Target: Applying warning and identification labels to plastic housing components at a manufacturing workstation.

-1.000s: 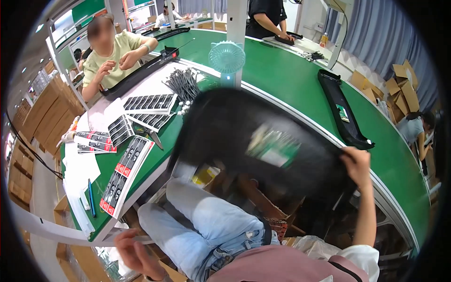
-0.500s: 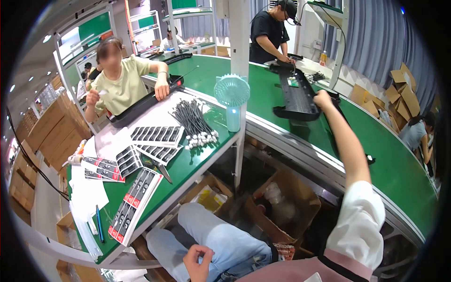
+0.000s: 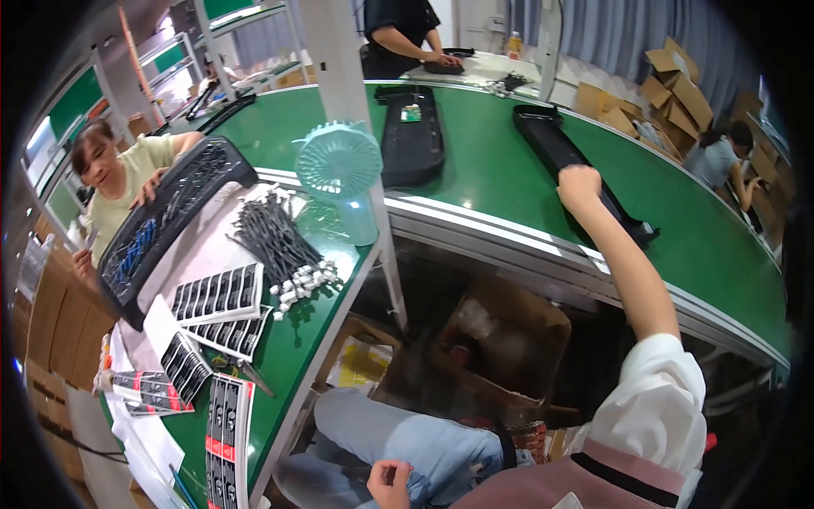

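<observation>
My right arm reaches out over the green work surface. At its end my right hand is closed on the near edge of a long black plastic housing; its fingertips are hidden. Left of it lies another black housing with a small green circuit board on it. Down by my lap, my left hand is loosely curled, thumb against fingers, and nothing shows in it. It is close to my jeans, apart from the table.
On the left table are a bundle of black cables, label sheets, tweezers and a turquoise fan beside a post. Across it, a person tilts up a black housing. Below stands a cardboard box.
The view has swung right. My right hand has gone from beside the housing with the board to the other one. The person at left has tilted their housing up, showing its inside.
</observation>
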